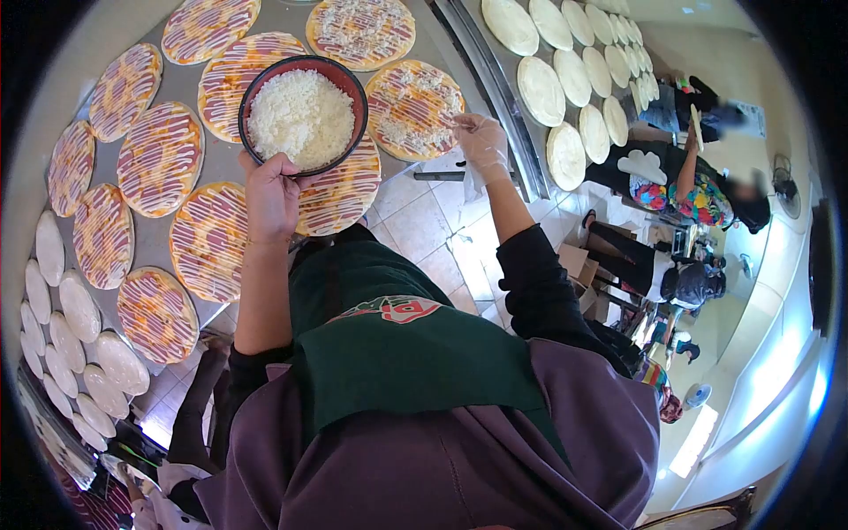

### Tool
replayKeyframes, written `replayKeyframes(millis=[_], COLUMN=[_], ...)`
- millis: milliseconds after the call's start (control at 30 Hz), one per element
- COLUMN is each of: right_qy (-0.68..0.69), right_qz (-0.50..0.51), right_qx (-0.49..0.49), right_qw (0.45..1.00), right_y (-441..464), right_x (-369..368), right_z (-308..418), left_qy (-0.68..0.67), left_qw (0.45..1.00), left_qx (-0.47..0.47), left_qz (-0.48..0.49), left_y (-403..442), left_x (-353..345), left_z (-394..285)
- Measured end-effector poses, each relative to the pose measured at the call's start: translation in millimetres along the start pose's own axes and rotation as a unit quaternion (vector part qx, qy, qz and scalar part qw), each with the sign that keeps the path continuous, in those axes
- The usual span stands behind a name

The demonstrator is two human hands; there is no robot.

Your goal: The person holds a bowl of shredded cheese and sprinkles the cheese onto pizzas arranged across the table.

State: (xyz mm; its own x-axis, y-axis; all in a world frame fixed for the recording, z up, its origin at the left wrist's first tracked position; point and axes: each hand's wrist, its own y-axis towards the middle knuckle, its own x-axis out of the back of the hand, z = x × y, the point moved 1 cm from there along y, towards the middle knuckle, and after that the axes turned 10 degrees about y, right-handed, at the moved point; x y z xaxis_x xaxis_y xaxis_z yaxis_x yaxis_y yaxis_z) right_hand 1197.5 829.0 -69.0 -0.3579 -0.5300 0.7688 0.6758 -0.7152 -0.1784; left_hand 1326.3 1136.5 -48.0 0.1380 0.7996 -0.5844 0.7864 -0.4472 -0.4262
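Observation:
My left hand grips the rim of a dark round bowl that is filled with white shredded cheese. The bowl is over several round pizzas with striped topping. My right hand, in a clear plastic glove, is at the right edge of a pizza partly covered with white shreds. Its fingers are pressed together, and what they hold is too small to make out. Another pizza above it has white shreds over its surface. The striped pizza below the bowl shows no white shreds.
More striped pizzas lie across the metal table. Plain dough rounds fill a second table at the right, and others are at the lower left. Several people are at the right; another person is at the lower left.

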Motion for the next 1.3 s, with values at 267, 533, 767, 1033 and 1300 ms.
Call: replayKeyframes(millis=[267, 533, 767, 1033, 1300], right_qy=[0.058, 0.047, 0.133, -0.078, -0.049], right_qz=[0.087, 0.079, 0.172, 0.199, 0.15], right_qx=[0.035, 0.089, 0.217, 0.451, 0.361], right_qw=[0.994, 0.992, 0.952, 0.867, 0.919], right_y=[15.1, 22.0, 0.8, -11.7, -6.0], right_x=[-5.2, 5.8, 18.0, -8.9, -13.3], right_z=[10.5, 52.5, 112.2, 102.5, 98.1], left_qy=[0.038, 0.079, 0.133, 0.146, 0.139], left_qw=[0.999, 0.996, 0.987, 0.979, 0.984], left_qx=[0.016, 0.035, 0.093, 0.138, 0.112], left_qz=[-0.031, -0.038, -0.016, 0.046, -0.015], left_y=[3.4, 18.3, 25.6, 28.5, 35.7], left_x=[-15.5, -34.9, -68.4, -87.2, -92.8], left_z=[8.9, 35.2, 51.8, 61.0, 59.7])
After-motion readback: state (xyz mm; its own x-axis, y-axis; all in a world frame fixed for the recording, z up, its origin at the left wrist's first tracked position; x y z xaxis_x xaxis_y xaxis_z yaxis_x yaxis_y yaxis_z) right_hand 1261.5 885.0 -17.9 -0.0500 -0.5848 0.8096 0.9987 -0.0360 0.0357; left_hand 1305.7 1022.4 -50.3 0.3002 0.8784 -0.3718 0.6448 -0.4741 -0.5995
